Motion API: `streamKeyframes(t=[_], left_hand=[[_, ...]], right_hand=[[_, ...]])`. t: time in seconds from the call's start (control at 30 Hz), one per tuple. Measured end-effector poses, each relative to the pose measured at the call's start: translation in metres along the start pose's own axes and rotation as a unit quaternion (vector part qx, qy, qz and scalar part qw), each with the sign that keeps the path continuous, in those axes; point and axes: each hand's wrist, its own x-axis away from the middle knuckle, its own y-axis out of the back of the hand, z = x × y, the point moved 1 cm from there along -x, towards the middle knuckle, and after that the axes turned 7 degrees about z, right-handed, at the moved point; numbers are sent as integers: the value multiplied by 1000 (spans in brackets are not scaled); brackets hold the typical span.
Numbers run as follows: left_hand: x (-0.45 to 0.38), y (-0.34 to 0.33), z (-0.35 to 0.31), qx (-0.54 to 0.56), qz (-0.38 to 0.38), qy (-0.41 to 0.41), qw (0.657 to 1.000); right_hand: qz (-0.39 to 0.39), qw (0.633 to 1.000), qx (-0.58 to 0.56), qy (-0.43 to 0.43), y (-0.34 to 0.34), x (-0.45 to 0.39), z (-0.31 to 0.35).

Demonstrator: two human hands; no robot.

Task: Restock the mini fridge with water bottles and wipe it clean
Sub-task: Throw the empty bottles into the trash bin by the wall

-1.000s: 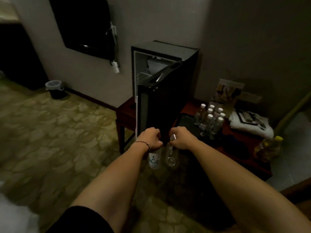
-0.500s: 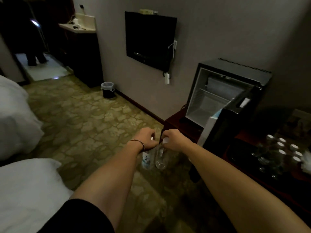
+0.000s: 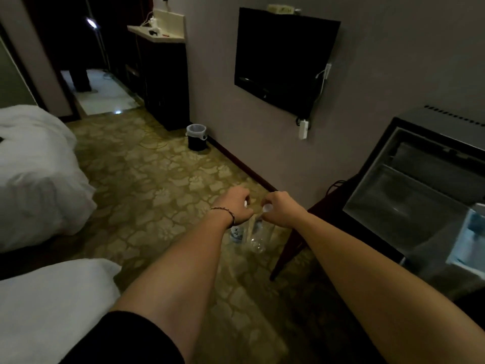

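My left hand (image 3: 237,206) grips the neck of a clear water bottle with a white and blue label (image 3: 236,233), which hangs below it. Beside it my right hand (image 3: 280,210) grips the white-capped neck of a second clear bottle (image 3: 256,236), also hanging down. Both hands are held out in front of me over the patterned carpet, close together. The black mini fridge (image 3: 409,195) stands at the right with its door (image 3: 467,240) open and its inner shelves bare. It is well to the right of my hands.
A dark wooden table (image 3: 288,248) carries the fridge. A lined black waste bin (image 3: 196,137) stands by the wall under a wall-mounted television (image 3: 283,59). White beds (image 3: 36,177) fill the left side. A dark cabinet (image 3: 162,80) and a doorway lie further back.
My view has swung left, away from the fridge and the bottles on the table, toward the bin and beds. Both hands keep holding their bottles together.
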Motion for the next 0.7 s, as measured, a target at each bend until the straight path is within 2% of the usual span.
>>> streamKeyframes(t=[0.43,0.7], left_hand=[[-218,54,126,-1,4,58,998],[-354,85,209,25,-9,70,997]], right_hand=[[18,999,29,43,64,-281,-4],[45,999,12,1,94,-444,-11]])
